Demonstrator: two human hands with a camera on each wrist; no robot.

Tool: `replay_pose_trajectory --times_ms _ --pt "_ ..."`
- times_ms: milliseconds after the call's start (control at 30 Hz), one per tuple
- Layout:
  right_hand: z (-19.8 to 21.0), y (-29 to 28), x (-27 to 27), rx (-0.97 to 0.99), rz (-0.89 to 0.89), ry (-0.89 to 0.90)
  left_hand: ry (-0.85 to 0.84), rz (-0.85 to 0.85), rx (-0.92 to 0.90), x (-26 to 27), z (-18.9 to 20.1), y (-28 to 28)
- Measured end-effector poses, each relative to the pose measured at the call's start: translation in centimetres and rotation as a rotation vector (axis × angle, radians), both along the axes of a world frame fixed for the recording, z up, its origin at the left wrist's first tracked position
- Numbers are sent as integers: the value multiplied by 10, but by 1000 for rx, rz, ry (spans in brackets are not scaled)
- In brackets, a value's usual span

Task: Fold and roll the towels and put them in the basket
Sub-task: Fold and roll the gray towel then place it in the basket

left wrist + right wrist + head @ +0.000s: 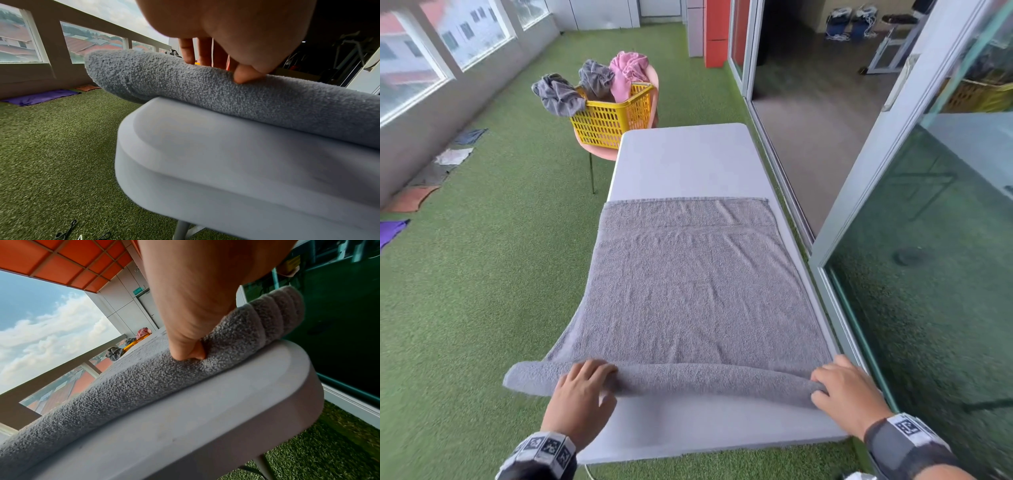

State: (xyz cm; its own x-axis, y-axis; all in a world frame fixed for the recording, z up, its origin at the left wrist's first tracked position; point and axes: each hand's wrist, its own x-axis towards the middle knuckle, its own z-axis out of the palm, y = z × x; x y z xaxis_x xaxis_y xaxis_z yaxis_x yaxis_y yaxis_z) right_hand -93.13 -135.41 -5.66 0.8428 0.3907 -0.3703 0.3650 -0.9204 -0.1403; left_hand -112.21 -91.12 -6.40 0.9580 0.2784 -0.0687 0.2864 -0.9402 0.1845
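Where rolled, towel under both hands

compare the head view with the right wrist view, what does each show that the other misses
Only the head view shows the left hand on the roll, the flat unrolled stretch of the grey terry towel, and the loose cloths lying on the green turf. Only the right wrist view shows the roll's layered end and the orange ceiling panels. Both show the right hand gripping the roll, the white table and the yellow plastic basket.
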Motion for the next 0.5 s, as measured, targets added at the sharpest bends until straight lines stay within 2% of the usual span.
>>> replay_pose_trajectory --times_ms 267,500 --pt "17 14 10 2 -80 41 19 4 72 4 -3 -5" --pt "13 15 4 99 -76 -61 -6 52 137 6 -7 -4"
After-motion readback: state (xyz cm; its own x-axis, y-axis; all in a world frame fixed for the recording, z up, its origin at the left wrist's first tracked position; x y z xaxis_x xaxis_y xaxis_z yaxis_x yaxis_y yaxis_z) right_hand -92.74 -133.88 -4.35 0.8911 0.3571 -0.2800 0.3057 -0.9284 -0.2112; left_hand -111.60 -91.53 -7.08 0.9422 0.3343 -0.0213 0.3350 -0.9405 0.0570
